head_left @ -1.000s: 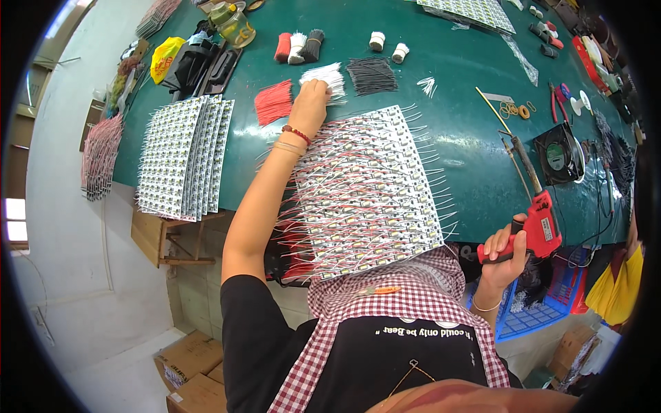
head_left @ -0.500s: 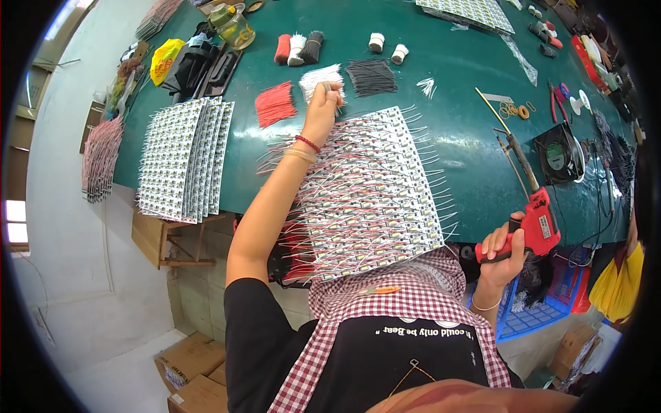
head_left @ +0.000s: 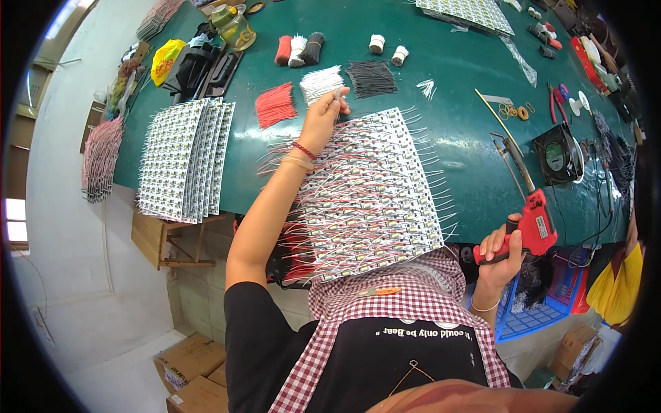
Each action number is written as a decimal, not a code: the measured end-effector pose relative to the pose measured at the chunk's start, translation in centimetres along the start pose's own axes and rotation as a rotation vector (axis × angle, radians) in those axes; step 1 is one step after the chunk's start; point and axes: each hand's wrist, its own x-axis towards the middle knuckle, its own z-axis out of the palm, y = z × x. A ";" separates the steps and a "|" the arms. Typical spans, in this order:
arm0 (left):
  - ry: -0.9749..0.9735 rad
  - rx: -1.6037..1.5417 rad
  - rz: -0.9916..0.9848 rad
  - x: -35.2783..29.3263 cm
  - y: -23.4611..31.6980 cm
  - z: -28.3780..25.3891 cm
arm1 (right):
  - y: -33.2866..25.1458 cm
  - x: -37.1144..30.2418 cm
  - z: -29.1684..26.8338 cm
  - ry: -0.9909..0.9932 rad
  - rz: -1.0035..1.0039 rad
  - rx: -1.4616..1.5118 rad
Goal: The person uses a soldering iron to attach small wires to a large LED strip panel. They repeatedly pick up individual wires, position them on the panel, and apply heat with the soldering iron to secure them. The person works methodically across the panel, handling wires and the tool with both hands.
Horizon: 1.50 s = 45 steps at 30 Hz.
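My left hand (head_left: 326, 113) is closed in a pinch at the near edge of a pile of white wires (head_left: 321, 83); what lies between the fingertips is too small to make out. Beneath that wrist rests a panel of small circuit boards (head_left: 385, 199), with red and white wires standing out across it and along its edges. My right hand (head_left: 500, 258) is wrapped round the handle of a red soldering gun (head_left: 537, 224), its long tip pointing up and away over the table. Red wires (head_left: 275, 104) lie left of the white pile and black wires (head_left: 372, 77) lie right of it.
Several more panels (head_left: 182, 162) stand stacked at the left table edge. Bundled wires (head_left: 297, 51) sit farther back. To the right are a black fan (head_left: 559, 154), pliers (head_left: 556, 103) and a solder spool (head_left: 523, 113). A blue crate (head_left: 533, 322) is below the table.
My left hand has drawn slightly nearer and to the right, off the middle of the white pile. The soldering gun has shifted slightly left in my right hand.
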 end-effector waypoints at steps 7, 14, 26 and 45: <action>-0.023 0.059 0.040 -1.4 0.2 -0.9 | 0.2 -0.6 0.0 -0.015 0.015 -0.002; -0.212 0.038 -0.095 -1.9 5.1 4.8 | -0.2 1.7 -1.7 -0.041 0.055 -0.040; -0.582 0.370 -0.154 -5.2 5.2 23.5 | 3.3 10.7 -4.6 -0.210 0.391 -0.272; -0.404 0.436 0.025 -7.0 1.7 24.0 | 4.2 8.3 -4.5 -0.121 0.038 -0.706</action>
